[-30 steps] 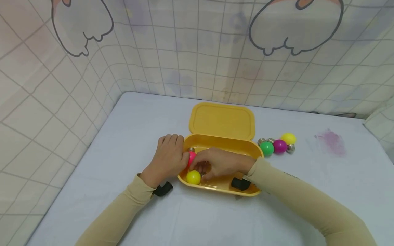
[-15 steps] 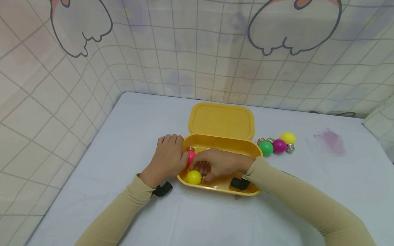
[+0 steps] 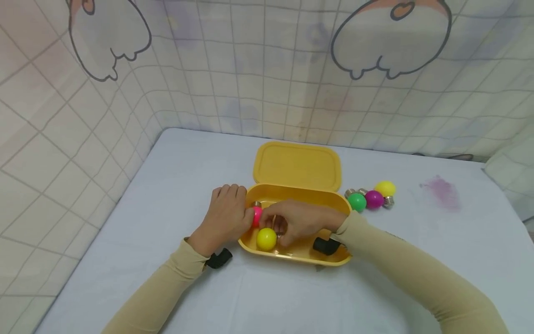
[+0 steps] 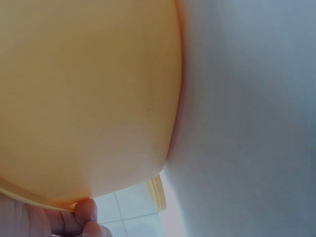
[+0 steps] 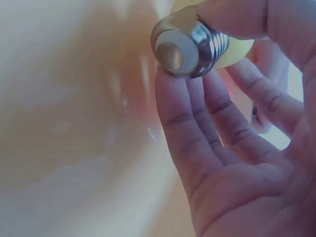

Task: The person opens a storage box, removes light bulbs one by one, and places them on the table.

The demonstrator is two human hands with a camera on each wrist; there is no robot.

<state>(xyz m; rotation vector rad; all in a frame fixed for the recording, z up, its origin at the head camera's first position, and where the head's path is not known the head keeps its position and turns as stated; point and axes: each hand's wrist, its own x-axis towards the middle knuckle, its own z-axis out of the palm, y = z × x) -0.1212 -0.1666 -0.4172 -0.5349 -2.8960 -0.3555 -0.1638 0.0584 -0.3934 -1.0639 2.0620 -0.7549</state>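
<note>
A yellow plastic box (image 3: 321, 197) lies on the table with its inside facing up. My left hand (image 3: 227, 215) grips its left rim, and in the left wrist view the fingers (image 4: 86, 212) hook at the rim against the outer wall. Inside the box, my right hand (image 3: 298, 218) pinches a yellow light bulb (image 3: 266, 239) by its metal screw base (image 5: 190, 44), as the right wrist view shows. Beside the left thumb, a pink light bulb (image 3: 256, 216) sits at the box's left end with its base pointing away from me.
Behind the box lies its flat yellow lid (image 3: 297, 165). To the right, a green bulb (image 3: 357, 202), a purple bulb (image 3: 374, 200) and another yellow bulb (image 3: 385, 188) cluster on the white tabletop (image 3: 292, 297). A gridded cloth hangs behind the table.
The yellow bulb in my right hand has shifted slightly right and appears a little higher, away from the box's left end. My left hand keeps its grip on the rim.
</note>
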